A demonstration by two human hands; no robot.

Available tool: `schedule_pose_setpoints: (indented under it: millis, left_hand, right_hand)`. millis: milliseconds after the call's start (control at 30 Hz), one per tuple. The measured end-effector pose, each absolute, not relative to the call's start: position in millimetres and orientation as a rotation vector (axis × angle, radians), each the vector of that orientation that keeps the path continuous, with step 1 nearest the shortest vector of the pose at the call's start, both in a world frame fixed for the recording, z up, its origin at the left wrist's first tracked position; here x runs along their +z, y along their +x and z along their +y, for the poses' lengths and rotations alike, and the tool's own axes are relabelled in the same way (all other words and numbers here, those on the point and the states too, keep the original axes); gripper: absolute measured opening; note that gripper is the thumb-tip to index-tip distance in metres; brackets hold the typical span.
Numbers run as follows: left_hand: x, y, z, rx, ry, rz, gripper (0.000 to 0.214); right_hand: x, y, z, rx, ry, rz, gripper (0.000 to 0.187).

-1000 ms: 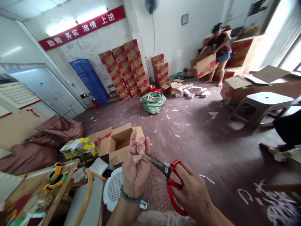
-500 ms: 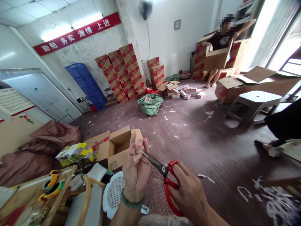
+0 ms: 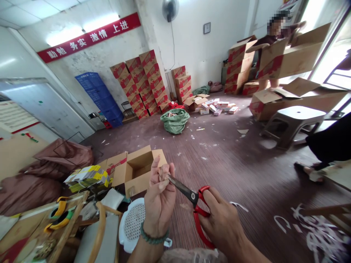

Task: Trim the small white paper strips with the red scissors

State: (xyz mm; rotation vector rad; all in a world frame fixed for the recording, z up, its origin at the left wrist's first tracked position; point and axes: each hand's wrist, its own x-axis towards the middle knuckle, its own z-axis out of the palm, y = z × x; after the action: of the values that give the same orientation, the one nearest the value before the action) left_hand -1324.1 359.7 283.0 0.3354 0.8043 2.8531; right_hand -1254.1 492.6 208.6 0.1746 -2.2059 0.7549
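Observation:
My right hand (image 3: 223, 215) grips a pair of scissors (image 3: 183, 187) by its red handles. The dark blades point up and left, and their tips touch the fingers of my left hand (image 3: 159, 199). That hand is raised palm up with thumb and fingers pinched together; whatever they hold is too small to make out. A green bead bracelet (image 3: 154, 238) circles my left wrist. Behind that hand, an open cardboard box (image 3: 138, 170) lies on the floor. A pale blue perforated plastic stool (image 3: 134, 224) stands below and to the left.
At left are a wooden chair (image 3: 100, 233) and tape dispensers (image 3: 59, 215) on a worktable. A green sack (image 3: 175, 122) and stacked cartons (image 3: 153, 80) stand farther back. White strips (image 3: 323, 233) litter the floor at right. A co-worker (image 3: 270, 44) handles a large carton (image 3: 297, 58) near the doorway.
The co-worker at the back has shifted right and turned the large carton to the right. My hands and the scissors have barely moved, staying together at the fingertips.

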Motion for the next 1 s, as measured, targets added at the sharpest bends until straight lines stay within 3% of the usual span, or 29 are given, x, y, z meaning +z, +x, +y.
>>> schedule_pose_setpoints:
  millis: [700, 1000]
  left_hand:
    - [284, -1310, 358, 2.838, 0.301, 0.864, 0.052]
    - [288, -1310, 348, 2.78, 0.423, 1.061, 0.058]
  right_hand:
    - [209, -1255, 506, 0.62, 0.234, -2.19, 0.021]
    - [213, -1253, 525, 0.549, 0.283, -2.214, 0.012]
